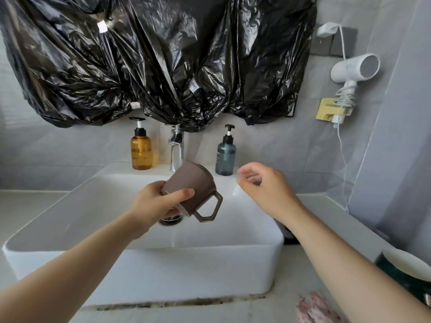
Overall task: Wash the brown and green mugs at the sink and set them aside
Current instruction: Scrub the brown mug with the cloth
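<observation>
Grey-tiled bathroom wall, black plastic sheet (163,54) draped above faucet (176,148). White sink (93,206) below; amber bottle (141,150) left of faucet, blue bottle (225,157) right. I see left hand (151,203) gripping brown mug (191,180) near rim, mug tipped over drain, handle pointing lower right. Right hand (265,185) hovers over basin's right side, fingers loosely curled, holding nothing. Green mug (405,273) on counter (326,206) right of sink, partly cut off at my view's edge.
</observation>
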The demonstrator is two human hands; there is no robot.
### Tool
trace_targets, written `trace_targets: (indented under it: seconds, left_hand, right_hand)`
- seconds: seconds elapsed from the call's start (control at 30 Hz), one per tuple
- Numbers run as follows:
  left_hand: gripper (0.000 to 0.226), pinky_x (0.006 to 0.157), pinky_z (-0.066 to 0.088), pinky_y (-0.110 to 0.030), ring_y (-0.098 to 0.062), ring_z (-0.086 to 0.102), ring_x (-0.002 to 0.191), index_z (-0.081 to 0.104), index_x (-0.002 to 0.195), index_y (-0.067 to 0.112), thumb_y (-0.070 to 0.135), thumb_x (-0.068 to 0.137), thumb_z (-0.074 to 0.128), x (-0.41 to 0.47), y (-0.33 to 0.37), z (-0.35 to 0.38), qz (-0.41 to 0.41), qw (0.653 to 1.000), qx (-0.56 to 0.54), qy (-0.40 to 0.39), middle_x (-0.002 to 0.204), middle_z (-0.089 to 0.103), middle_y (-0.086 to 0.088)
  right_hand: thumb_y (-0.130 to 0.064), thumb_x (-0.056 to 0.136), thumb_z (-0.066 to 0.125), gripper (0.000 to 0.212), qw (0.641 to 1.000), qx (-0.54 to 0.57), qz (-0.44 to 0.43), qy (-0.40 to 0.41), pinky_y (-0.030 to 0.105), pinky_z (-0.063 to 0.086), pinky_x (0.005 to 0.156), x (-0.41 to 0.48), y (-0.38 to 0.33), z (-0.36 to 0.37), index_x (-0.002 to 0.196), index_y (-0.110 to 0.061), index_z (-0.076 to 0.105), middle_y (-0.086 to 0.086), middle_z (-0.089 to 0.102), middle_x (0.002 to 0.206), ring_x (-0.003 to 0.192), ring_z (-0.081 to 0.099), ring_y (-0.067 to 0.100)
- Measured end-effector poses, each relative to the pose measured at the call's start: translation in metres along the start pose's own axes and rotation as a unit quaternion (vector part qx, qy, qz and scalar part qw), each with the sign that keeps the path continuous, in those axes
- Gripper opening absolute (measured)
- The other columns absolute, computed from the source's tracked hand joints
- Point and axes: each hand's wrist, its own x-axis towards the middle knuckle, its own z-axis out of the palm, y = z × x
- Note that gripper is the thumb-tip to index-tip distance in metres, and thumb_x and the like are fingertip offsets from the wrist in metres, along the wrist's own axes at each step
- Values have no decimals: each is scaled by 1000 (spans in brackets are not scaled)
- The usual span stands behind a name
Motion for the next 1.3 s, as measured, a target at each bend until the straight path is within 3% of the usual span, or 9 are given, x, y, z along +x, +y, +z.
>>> trace_targets:
  seconds: [0.13, 0.3, 0.53, 0.63, 0.77, 0.83, 1.1, 1.2, 1.3]
  left_hand:
    - [79, 86, 60, -42, -33, 74, 87, 63, 102, 4, 49, 40, 82, -36, 17, 16, 25, 999, -19, -15, 96, 74, -20]
    - [74, 72, 60, -30, -26, 75, 79, 63, 98, 1, 46, 43, 81, -96, 13, 46, 20, 997, -68, -43, 84, 72, -12]
    - [78, 83, 59, -39, -31, 75, 84, 65, 102, -2, 47, 44, 83, -155, -30, 77, -48, 994, -90, -46, 91, 73, -18]
    - [80, 88, 57, -42, -33, 74, 90, 64, 104, -4, 46, 45, 84, -165, -37, 82, -54, 992, -100, -48, 99, 73, -23]
    - [79, 88, 57, -42, -34, 74, 89, 63, 103, -3, 46, 44, 83, -168, -33, 85, -52, 993, -98, -47, 99, 73, -23]
    - [80, 85, 58, -40, -31, 75, 84, 63, 103, -2, 47, 42, 83, -166, -30, 84, -51, 993, -92, -45, 93, 73, -19]
    - [79, 84, 57, -37, -25, 75, 83, 63, 107, 0, 46, 45, 81, -145, -5, 61, -31, 993, -100, -45, 85, 75, -10]
    - [81, 86, 57, -38, -28, 75, 87, 62, 106, 0, 46, 43, 82, -128, 11, 47, -19, 994, -107, -23, 92, 74, -15]
    - [85, 87, 57, -40, -29, 74, 89, 61, 108, -1, 45, 41, 83, -105, 26, 31, -9, 992, -129, 3, 98, 73, -18]
  right_hand:
    - [-18, 89, 63, 14, 999, -36, 29, 22, 18, 48, 76, -56, 18, -33, 101, -20, 69, -10, 69, 96, 91, 63, 7]
    - [-15, 90, 64, 13, 995, -61, 78, 25, 10, 43, 72, -138, 38, -65, 97, -26, 67, -14, 67, 94, 90, 62, 1]
    - [-21, 90, 66, 12, 976, -138, 170, -10, 25, 50, 86, -221, 74, -81, 102, -21, 68, -8, 69, 103, 93, 62, 8]
    - [-35, 88, 66, 30, 963, -180, 195, -55, 25, 48, 83, -236, 85, -76, 113, -19, 68, -6, 66, 112, 99, 61, 11]
    - [-34, 85, 66, 20, 950, -217, 195, -110, 24, 39, 58, -239, 91, -66, 74, -20, 58, -5, 54, 76, 69, 53, 12]
    - [-26, 90, 62, 33, 955, -203, 192, -105, 26, 28, 52, -235, 94, -64, 62, -18, 45, -3, 43, 61, 57, 40, 12]
    - [-21, 97, 48, 28, 988, 45, 127, 80, 27, 32, 59, -175, 32, -73, 76, -4, 47, 2, 42, 66, 60, 39, 8]
    - [-21, 96, 52, 24, 987, 97, 77, 103, 17, 38, 61, -143, 3, -62, 85, -2, 61, 10, 57, 74, 68, 49, 8]
    - [-19, 92, 58, 21, 986, 119, 32, 115, 25, 37, 63, -108, -18, -44, 82, -2, 64, 11, 61, 74, 67, 51, 19]
